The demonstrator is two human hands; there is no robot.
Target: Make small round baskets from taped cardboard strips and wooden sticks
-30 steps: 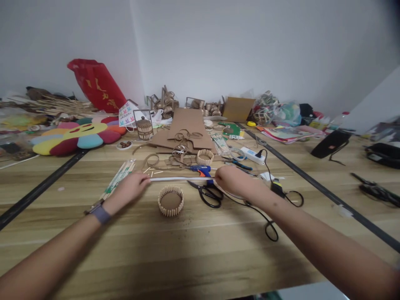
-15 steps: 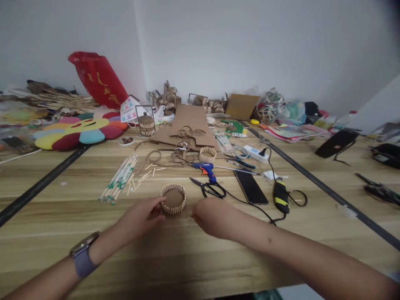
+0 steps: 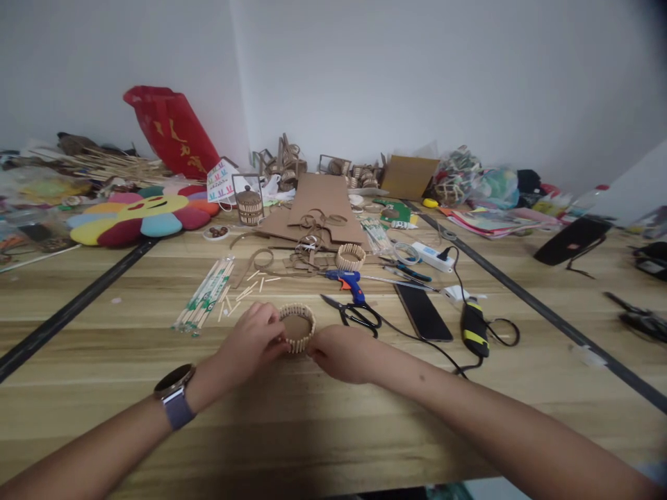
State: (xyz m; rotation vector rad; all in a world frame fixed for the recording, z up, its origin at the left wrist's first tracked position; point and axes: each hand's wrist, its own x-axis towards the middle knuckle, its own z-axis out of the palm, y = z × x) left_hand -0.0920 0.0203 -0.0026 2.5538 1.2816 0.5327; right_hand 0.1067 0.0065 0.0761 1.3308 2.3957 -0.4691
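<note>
A small round basket point(image 3: 297, 342) with a brown base and a wall of short upright wooden sticks sits on the table in front of me. My left hand point(image 3: 256, 335) is closed at its left side, fingers curled against the stick wall. On the other side, my right hand point(image 3: 341, 353) is curled shut, its fingertips close to the basket's right wall. Whatever those fingers may pinch is hidden. Beyond my right hand lie black-handled scissors point(image 3: 359, 318) and a blue glue gun point(image 3: 350, 283). Loose short sticks point(image 3: 244, 292) are scattered behind my left hand.
A second stick ring point(image 3: 350, 257) stands near brown cardboard point(image 3: 320, 201) and curled strips. Packaged sticks point(image 3: 206, 297) lie left; a phone point(image 3: 423, 311), black-and-yellow tool point(image 3: 474, 328), cables and power strip point(image 3: 432, 257) lie right. A lidded stick bucket point(image 3: 250, 208) stands behind.
My left hand has moved in and its fingers have curled closer at the basket's left side. My right hand has come left, up to the basket. The view has shifted slightly.
</note>
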